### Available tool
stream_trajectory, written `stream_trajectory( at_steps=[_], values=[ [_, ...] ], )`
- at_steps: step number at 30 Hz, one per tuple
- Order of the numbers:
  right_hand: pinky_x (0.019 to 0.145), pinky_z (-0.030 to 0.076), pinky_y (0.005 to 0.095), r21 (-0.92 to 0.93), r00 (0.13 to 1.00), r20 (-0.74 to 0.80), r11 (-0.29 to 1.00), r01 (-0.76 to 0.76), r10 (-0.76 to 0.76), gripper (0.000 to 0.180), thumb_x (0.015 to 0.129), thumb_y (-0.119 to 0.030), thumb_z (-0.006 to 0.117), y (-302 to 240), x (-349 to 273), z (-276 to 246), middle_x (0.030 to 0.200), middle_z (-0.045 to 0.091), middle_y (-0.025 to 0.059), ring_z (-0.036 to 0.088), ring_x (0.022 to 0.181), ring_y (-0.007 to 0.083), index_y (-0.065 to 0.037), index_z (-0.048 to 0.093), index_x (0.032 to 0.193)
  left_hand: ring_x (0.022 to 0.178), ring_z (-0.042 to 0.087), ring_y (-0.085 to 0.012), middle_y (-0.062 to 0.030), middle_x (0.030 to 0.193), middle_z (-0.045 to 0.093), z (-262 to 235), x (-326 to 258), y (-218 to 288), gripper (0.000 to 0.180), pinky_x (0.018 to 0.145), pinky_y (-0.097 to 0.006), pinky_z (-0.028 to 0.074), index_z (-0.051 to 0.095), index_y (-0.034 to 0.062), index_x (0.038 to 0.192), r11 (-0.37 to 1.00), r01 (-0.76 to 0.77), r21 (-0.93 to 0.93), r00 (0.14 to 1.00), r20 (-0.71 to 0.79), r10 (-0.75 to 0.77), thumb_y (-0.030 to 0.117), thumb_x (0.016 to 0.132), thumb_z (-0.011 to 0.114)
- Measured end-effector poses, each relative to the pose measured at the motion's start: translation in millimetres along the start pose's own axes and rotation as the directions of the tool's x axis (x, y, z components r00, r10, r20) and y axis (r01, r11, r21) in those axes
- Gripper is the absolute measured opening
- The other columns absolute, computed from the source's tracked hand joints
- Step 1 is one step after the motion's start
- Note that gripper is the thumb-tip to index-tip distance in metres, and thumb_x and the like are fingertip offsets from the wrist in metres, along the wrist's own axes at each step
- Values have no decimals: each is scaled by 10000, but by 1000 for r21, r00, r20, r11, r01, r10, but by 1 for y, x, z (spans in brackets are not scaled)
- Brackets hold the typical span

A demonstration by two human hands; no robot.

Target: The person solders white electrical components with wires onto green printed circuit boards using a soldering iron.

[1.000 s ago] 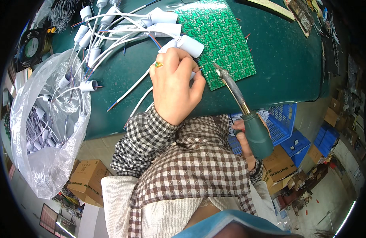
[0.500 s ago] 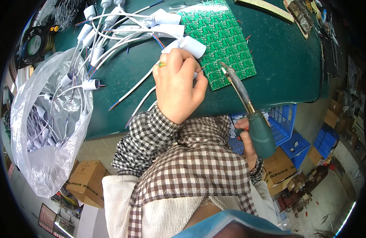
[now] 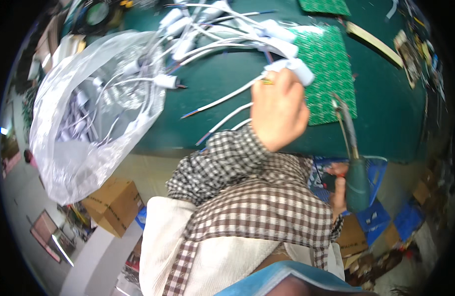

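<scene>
My left hand [image 3: 279, 111] is closed over the near left edge of a green circuit board panel [image 3: 328, 69]. Its curled fingers grip a white lamp socket, mostly hidden beneath them; another white lamp socket [image 3: 302, 71] lies just beyond the fingertips. White cables with bare coloured ends trail leftward from under this hand. Held upright in my right hand [image 3: 338, 192] is a soldering gun [image 3: 357, 185] with a dark green handle. Its metal tip reaches over the board's near right part; whether it touches is unclear. The picture is somewhat blurred.
More corded lamp sockets [image 3: 185, 47] lie in a heap at the far left. A clear plastic bag [image 3: 54, 148] full of them hangs at the table's left edge. A curved cream strip [image 3: 375, 44] and a second green board [image 3: 326, 6] lie farther back. Blue crates [image 3: 375, 217] stand below right.
The whole view has swung, so the table, bag and both hands appear farther right or lower. Relative to the board, my left hand and the soldering gun keep nearly the same places.
</scene>
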State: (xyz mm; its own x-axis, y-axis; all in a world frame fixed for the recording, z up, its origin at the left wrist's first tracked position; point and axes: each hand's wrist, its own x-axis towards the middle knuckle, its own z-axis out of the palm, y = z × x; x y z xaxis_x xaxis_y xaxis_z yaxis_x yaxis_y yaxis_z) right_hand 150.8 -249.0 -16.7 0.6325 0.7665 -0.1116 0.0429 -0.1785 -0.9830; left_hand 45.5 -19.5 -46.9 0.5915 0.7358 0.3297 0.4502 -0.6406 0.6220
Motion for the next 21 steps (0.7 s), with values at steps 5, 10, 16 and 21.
stream_trajectory(
  at_steps=[5,10,16,21],
  values=[
    [894,524,363,-66,998,55,998,-5,9,242,1032,-148,517,-12,7,2,1090,605,149,651,961,226,36,545,1188,898,528,-298,-67,976,534,-1,-7,-1,180,755,-434,374,592,87,852,999,36,-27,999,-14,-36,102,707,697],
    [862,558,366,-83,996,45,993,79,-76,266,1026,-175,535,-5,12,2,1093,603,153,642,958,235,40,549,1182,1126,569,-332,-138,1195,598,-52,-15,-2,387,904,-439,474,627,59,1118,943,107,-314,994,64,-92,72,756,764],
    [785,601,344,42,987,-119,992,116,-111,279,1013,-181,554,-6,13,9,1052,607,168,634,945,251,69,582,1132,1102,626,-293,-82,1197,670,-178,-26,-99,353,943,-417,445,662,86,1128,859,1,512,995,87,-53,114,793,770],
    [784,598,350,113,989,-64,983,142,-135,311,999,-200,581,-3,17,14,1049,607,186,631,945,251,88,583,1116,1073,637,-273,-72,1148,687,-176,-38,-135,377,954,-423,429,674,120,1200,869,-69,491,996,87,30,159,837,769]
  ],
)
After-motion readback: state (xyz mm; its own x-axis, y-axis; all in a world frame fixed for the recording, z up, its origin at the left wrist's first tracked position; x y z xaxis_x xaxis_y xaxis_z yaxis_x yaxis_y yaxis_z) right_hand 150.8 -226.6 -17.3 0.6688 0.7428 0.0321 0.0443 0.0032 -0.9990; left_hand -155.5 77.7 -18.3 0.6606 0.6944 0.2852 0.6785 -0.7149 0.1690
